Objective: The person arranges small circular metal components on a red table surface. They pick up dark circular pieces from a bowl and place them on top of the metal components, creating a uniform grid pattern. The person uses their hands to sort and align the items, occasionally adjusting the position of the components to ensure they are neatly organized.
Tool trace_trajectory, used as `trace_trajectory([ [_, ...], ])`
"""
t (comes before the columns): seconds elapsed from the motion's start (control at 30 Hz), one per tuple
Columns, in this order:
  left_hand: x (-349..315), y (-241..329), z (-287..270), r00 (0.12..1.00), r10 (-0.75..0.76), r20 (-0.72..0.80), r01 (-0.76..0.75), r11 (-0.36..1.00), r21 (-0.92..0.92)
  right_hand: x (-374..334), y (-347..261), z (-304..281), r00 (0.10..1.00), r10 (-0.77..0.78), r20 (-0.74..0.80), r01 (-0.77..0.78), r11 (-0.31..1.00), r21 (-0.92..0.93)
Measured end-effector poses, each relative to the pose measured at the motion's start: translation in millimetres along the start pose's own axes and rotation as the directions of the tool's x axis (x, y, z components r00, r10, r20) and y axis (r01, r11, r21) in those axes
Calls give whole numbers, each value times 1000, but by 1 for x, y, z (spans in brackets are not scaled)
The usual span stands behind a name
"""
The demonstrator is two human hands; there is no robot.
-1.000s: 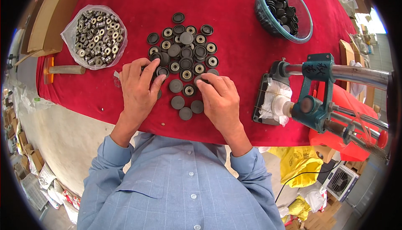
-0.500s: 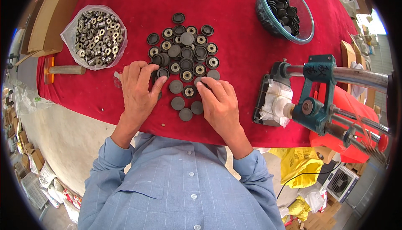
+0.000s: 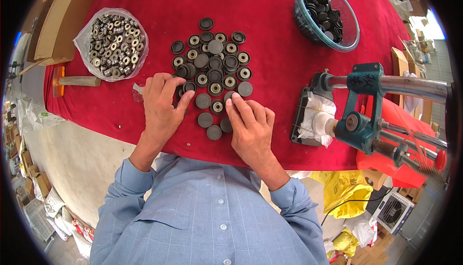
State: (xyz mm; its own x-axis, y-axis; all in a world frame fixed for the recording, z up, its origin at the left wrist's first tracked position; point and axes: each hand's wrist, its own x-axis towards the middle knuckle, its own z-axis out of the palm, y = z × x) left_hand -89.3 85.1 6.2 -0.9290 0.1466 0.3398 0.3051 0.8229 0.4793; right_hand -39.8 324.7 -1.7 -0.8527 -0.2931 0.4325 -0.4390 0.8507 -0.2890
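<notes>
Round black caps [image 3: 204,119] lie in a cluster in front of me, some face down, some cup side up. Several of the cups hold a metal ring bearing [image 3: 215,88]. At the cluster's left edge is my left hand [image 3: 163,102], its thumb and forefinger apart around black caps there; what lies under its curled fingers is hidden. My right hand [image 3: 251,129] has its fingertips on a dark cap [image 3: 228,96] at the cluster's near right side. The thumb of that hand is hidden beneath it.
A clear bag of bearings [image 3: 115,45] stands at the left, near a wooden-handled hammer [image 3: 79,80] and a cardboard box [image 3: 67,21]. At the far right is a clear bowl [image 3: 347,47] of black caps. A green lever press [image 3: 359,105] occupies the right side of the red-covered table [image 3: 270,14].
My right hand's fingers have shifted slightly left, with a dark cap now showing at their tips. My left hand has stayed nearly in place beside the caps.
</notes>
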Motion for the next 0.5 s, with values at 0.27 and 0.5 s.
trace_trajectory([
  [0.27,-7,-5,-6,937,-333,104,340,803,-489,38,12,-2,994,87,-73,-67,967,244],
  [0.5,-8,-13,-9,984,110,-138,-128,983,-128,75,6,24,994,100,-43,-92,983,160],
])
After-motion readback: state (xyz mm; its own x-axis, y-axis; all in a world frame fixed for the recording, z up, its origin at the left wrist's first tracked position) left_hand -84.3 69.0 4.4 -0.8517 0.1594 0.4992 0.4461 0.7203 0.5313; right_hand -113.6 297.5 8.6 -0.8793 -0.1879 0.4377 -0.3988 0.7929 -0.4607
